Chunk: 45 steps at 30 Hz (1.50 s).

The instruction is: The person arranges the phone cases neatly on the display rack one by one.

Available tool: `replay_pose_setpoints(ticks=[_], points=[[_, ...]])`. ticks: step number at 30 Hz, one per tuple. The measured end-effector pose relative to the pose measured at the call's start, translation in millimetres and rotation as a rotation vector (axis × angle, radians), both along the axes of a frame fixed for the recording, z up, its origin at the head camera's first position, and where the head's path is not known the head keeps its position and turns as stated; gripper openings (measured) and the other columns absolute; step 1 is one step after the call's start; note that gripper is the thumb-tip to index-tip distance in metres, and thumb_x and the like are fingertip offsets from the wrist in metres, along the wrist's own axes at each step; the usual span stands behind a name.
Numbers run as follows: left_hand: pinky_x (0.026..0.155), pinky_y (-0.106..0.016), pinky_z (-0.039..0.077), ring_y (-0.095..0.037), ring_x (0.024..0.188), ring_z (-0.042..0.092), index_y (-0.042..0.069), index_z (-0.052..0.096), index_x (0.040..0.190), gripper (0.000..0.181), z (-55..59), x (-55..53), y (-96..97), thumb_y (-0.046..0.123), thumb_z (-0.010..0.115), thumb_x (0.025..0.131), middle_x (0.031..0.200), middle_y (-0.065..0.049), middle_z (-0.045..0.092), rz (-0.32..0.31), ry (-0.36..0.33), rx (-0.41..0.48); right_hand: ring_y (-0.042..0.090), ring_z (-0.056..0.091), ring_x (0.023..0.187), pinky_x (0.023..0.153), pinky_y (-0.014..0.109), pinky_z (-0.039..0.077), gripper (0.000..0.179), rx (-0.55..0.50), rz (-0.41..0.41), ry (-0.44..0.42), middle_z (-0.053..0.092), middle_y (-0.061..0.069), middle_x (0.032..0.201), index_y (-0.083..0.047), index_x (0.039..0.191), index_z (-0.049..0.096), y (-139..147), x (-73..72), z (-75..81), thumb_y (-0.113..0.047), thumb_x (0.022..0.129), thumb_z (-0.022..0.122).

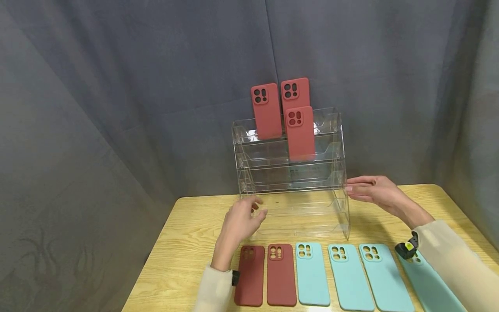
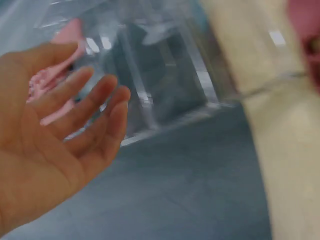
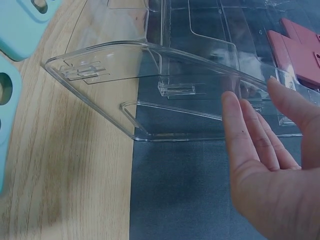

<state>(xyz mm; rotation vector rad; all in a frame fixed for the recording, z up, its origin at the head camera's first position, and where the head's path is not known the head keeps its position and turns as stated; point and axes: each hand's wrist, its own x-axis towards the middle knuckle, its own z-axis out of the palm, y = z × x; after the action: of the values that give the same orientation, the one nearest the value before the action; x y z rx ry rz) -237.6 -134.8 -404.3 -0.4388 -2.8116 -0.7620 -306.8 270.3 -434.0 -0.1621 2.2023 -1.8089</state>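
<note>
A clear stepped display rack (image 1: 292, 189) stands on the wooden table. Two coral-red phone cases (image 1: 269, 113) lean in its top tier, and a third coral-red case (image 1: 301, 139) sits one tier lower. At the rack's front left is my left hand (image 1: 241, 219), fingers loosely bent and nothing in them; the left wrist view shows its palm beside the clear plastic. My right hand (image 1: 376, 193) is at the rack's right side, its fingers nearly straight. In the right wrist view, the fingertips (image 3: 231, 102) overlap the side panel, with the thumb above them.
Along the table's front lie two dark red phone cases (image 1: 281, 277) and several mint-green phone cases (image 1: 313, 277) in a row. My right forearm partly covers the rightmost mint-green case (image 1: 429, 281). A grey curtain (image 1: 187, 86) hangs behind the table (image 1: 187, 234).
</note>
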Motion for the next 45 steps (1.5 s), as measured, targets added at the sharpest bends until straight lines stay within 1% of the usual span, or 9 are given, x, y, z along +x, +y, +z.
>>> replay_pose_setpoints(ticks=[4, 9, 11, 16, 24, 25, 31, 38, 45], points=[[0.074, -0.041, 0.058, -0.025, 0.095, 0.071, 0.012, 0.072, 0.127, 0.032, -30.1, 11.0, -11.5, 0.028, 0.074, 0.099, 0.117, -0.013, 0.075, -0.029, -0.076, -0.014, -0.001, 0.074, 0.104, 0.096, 0.024, 0.061, 0.075, -0.011, -0.004, 0.0, 0.074, -0.012, 0.12, 0.008, 0.156, 0.041, 1.2, -0.4, -2.3, -0.027, 0.1, 0.075], [0.075, -0.042, 0.059, -0.028, 0.098, 0.073, 0.009, 0.072, 0.127, 0.034, -64.4, 24.2, -20.7, 0.025, 0.076, 0.097, 0.118, -0.014, 0.074, -0.046, -0.106, -0.049, -0.001, 0.074, 0.104, 0.095, 0.024, 0.061, 0.076, -0.007, -0.001, 0.006, 0.075, -0.011, 0.12, 0.009, 0.155, 0.041, 0.0, -0.7, -3.3, -0.028, 0.099, 0.076], [0.078, -0.043, 0.061, -0.03, 0.106, 0.073, 0.01, 0.071, 0.128, 0.035, -75.4, 29.0, -23.9, 0.025, 0.075, 0.097, 0.122, -0.014, 0.073, -0.048, -0.111, -0.073, -0.001, 0.074, 0.104, 0.095, 0.025, 0.061, 0.075, -0.017, 0.0, 0.005, 0.075, -0.011, 0.119, 0.009, 0.155, 0.041, -0.4, 0.0, -2.7, -0.026, 0.099, 0.076], [0.078, -0.041, 0.059, -0.027, 0.108, 0.069, 0.01, 0.069, 0.133, 0.041, -94.9, 38.2, -31.1, 0.029, 0.074, 0.098, 0.127, -0.012, 0.069, -0.032, -0.114, -0.141, -0.002, 0.074, 0.104, 0.096, 0.024, 0.061, 0.076, -0.037, -0.004, 0.001, 0.076, -0.016, 0.113, 0.01, 0.155, 0.041, -0.2, 1.3, 0.7, -0.025, 0.098, 0.077], [0.095, -0.051, 0.059, -0.033, 0.122, 0.064, 0.008, 0.065, 0.138, 0.056, -108.2, 49.4, -36.3, 0.039, 0.079, 0.094, 0.136, -0.017, 0.065, -0.011, -0.119, -0.184, -0.002, 0.074, 0.103, 0.093, 0.02, 0.06, 0.069, -0.123, -0.044, 0.024, 0.077, -0.02, 0.108, 0.009, 0.153, 0.046, 1.5, -1.6, 9.3, -0.019, 0.097, 0.077], [0.095, -0.052, 0.059, -0.034, 0.123, 0.064, 0.008, 0.064, 0.139, 0.057, -109.5, 51.0, -36.5, 0.039, 0.08, 0.094, 0.137, -0.017, 0.064, -0.01, -0.125, -0.186, -0.002, 0.074, 0.103, 0.093, 0.02, 0.061, 0.063, -0.144, -0.048, 0.025, 0.077, -0.02, 0.108, 0.005, 0.15, 0.052, 1.6, -1.8, 10.4, -0.018, 0.097, 0.078], [0.09, -0.05, 0.06, -0.033, 0.122, 0.062, 0.008, 0.062, 0.141, 0.063, -117.4, 56.9, -36.6, 0.042, 0.081, 0.092, 0.134, -0.016, 0.062, 0.003, -0.157, -0.196, 0.001, 0.076, 0.102, 0.093, 0.021, 0.061, 0.039, -0.222, -0.048, 0.034, 0.079, -0.017, 0.109, -0.008, 0.133, 0.07, 2.8, -1.2, 14.8, -0.011, 0.095, 0.078], [0.082, -0.049, 0.06, -0.036, 0.122, 0.061, 0.009, 0.06, 0.143, 0.069, -120.0, 57.4, -36.4, 0.045, 0.083, 0.089, 0.134, -0.018, 0.06, 0.023, -0.18, -0.212, -0.002, 0.074, 0.103, 0.094, 0.021, 0.06, 0.071, -0.153, -0.036, 0.035, 0.077, -0.019, 0.11, 0.011, 0.153, 0.044, 0.9, -5.6, 14.0, -0.014, 0.096, 0.078], [0.085, -0.055, 0.06, -0.044, 0.125, 0.059, 0.008, 0.058, 0.145, 0.074, -117.2, 55.1, -35.0, 0.049, 0.083, 0.088, 0.141, -0.025, 0.056, 0.02, -0.209, -0.229, 0.002, 0.076, 0.104, 0.094, 0.023, 0.061, 0.065, -0.151, -0.035, 0.024, 0.079, -0.016, 0.112, 0.008, 0.149, 0.052, 0.9, -6.7, 16.6, -0.017, 0.095, 0.079]])
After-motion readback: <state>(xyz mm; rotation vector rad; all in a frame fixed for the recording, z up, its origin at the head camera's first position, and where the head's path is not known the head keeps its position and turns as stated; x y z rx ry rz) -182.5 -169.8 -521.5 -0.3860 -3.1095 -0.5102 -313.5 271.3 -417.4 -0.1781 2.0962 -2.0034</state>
